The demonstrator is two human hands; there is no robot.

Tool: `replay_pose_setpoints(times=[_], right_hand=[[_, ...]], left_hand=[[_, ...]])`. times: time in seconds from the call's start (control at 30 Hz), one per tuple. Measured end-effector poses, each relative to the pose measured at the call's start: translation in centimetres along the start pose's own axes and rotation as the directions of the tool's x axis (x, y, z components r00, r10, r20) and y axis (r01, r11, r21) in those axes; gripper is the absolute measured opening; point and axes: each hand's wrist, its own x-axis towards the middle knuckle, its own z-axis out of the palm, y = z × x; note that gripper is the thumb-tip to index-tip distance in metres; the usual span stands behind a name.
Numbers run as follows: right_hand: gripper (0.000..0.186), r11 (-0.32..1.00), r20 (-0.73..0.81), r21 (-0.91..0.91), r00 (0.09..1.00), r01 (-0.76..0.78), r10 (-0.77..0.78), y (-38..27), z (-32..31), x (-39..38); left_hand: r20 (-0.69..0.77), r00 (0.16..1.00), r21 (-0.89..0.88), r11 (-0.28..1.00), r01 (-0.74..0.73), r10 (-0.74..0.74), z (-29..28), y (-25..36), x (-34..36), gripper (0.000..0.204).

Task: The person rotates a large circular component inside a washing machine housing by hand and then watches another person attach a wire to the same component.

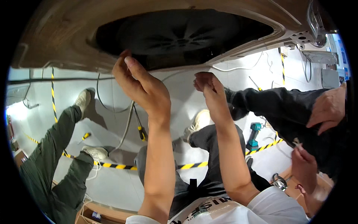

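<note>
A large metal housing [71, 41], which looks like a washing machine's body, spans the top of the view. Through its dark oval opening a round spoked part [182, 41] shows. My left hand [140, 84] is raised at the lower left rim of this opening, thumb and fingers loosely bent and a little apart, with no held thing visible. Whether its fingertips touch the rim I cannot tell. Below the opening, to the right, my right hand [211, 86] has its fingers curled in against the thumb; anything between them is too small or hidden to make out.
Screwdrivers [141, 133] with yellow-black handles and a teal power drill [254, 135] lie on the floor. Cables [128, 127] hang and trail there. Yellow-black tape [192, 165] marks it. People stand on both sides; the right one's hand [304, 160] pinches a small piece.
</note>
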Motion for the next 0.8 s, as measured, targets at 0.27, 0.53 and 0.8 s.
replay_pose_setpoints(times=[0.27,0.53,0.8], right_hand=[[0.018,0.849,0.025,-0.438,0.940,-0.294,0.339,-3.2,-4.8,-8.5],[0.023,0.689,0.112,-0.709,0.943,-0.146,0.314,-4.9,-2.4,-16.5],[0.023,0.594,0.241,-0.790,0.813,-0.152,0.529,-6.3,2.3,-23.9]], left_hand=[[-0.075,0.904,0.094,0.899,0.427,-0.422,-12.0,1.3,-0.7,0.035],[-0.312,0.775,0.283,0.725,0.628,-0.549,-26.2,6.4,-5.6,0.035],[-0.480,0.613,0.259,0.567,0.782,-0.627,-35.8,14.7,-13.9,0.032]])
